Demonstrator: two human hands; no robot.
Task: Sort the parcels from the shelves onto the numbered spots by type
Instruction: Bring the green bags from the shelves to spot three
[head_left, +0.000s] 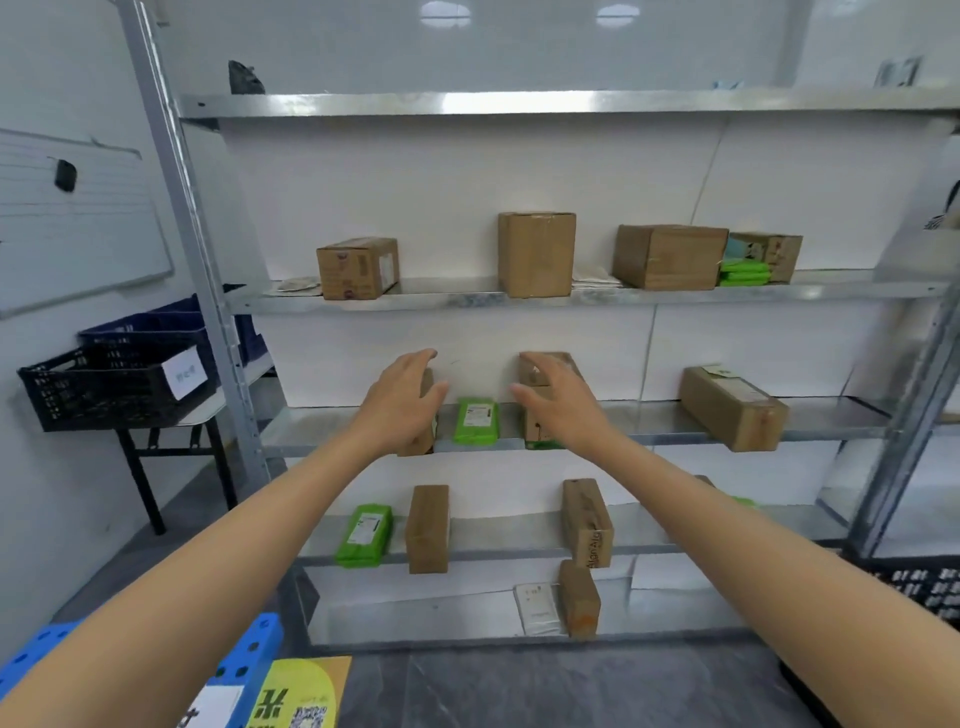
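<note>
Both my arms reach toward the middle shelf (649, 421) of a metal rack. My left hand (405, 397) is spread in front of a narrow brown box (425, 441), fingers relaxed, holding nothing. My right hand (558, 397) is spread in front of a stack of brown boxes (545, 369), also holding nothing. Between the hands lies a green soft parcel (475, 421). Whether either hand touches a box cannot be told.
More brown boxes stand on the upper shelf (358, 267) (536, 254) (669, 256) and lower shelves (427, 529) (587, 522), with green parcels (363, 535) (744, 273) and a white parcel (537, 608). Black crates (104, 384) sit on a table at left. A blue crate (254, 654) is near my left elbow.
</note>
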